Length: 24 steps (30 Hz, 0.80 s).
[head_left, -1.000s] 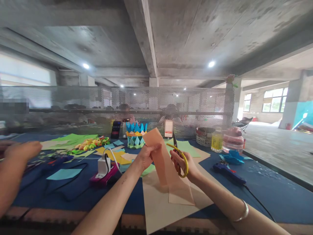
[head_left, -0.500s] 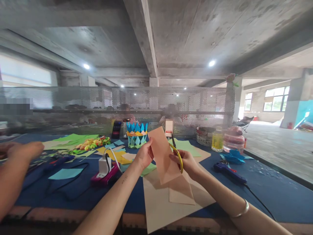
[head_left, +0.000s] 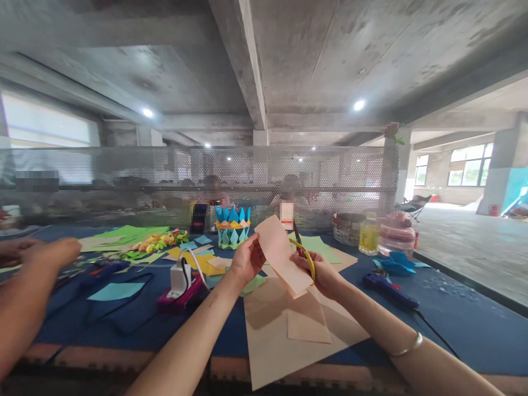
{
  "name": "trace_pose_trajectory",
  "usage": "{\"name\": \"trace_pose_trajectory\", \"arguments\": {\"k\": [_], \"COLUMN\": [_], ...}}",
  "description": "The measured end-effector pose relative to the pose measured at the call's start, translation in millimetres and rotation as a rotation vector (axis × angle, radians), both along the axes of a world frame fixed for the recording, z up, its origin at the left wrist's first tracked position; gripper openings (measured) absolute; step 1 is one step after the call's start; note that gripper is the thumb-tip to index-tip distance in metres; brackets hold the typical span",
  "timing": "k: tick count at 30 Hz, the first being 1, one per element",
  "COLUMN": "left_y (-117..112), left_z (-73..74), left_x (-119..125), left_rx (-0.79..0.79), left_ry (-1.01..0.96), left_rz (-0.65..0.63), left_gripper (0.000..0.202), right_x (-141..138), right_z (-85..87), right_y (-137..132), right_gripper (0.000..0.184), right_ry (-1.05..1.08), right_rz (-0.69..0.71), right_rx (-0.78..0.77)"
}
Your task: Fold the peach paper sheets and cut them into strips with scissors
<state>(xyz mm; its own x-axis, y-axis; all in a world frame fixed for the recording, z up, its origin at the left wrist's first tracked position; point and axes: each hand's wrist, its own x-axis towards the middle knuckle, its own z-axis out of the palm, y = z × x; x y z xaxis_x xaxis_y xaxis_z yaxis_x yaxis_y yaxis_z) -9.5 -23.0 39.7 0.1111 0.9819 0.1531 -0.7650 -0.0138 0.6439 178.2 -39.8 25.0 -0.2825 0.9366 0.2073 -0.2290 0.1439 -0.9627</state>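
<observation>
Peach paper strip (head_left: 282,256) between both grips

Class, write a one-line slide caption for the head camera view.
Left hand holds a peach paper strip while right hand grips yellow-handled scissors above a blue table.

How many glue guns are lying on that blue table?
2: one blue glue gun right of the right hand, and a second glue gun at left near another person's hand. Paper may hide others.
</observation>
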Motion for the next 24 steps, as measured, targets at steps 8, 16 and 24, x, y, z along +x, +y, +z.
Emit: {"name": "trace_pose_trajectory", "arguments": {"k": [8,16,24], "left_y": [0,-9,-15], "left_z": [-3.0,-5.4,-6.1], "left_x": [2,8,8], "left_rx": [0.088,0.168,0.342], "left_ry": [0.056,0.270,0.367], "left_rz": [0.021,-0.142,-0.296], "left_gripper": [0.009,0.024,0.042], "right_x": [1,3,7], "right_z": [-1.6,-2.2,-2.4], "right_y": [2,6,11], "right_gripper": [0.042,0.041,0.039], "right_ry": [0.035,0.075,0.110], "right_rz": [-0.024,-0.148,-0.191], "right_rx": [0.006,0.026,0.015]}}
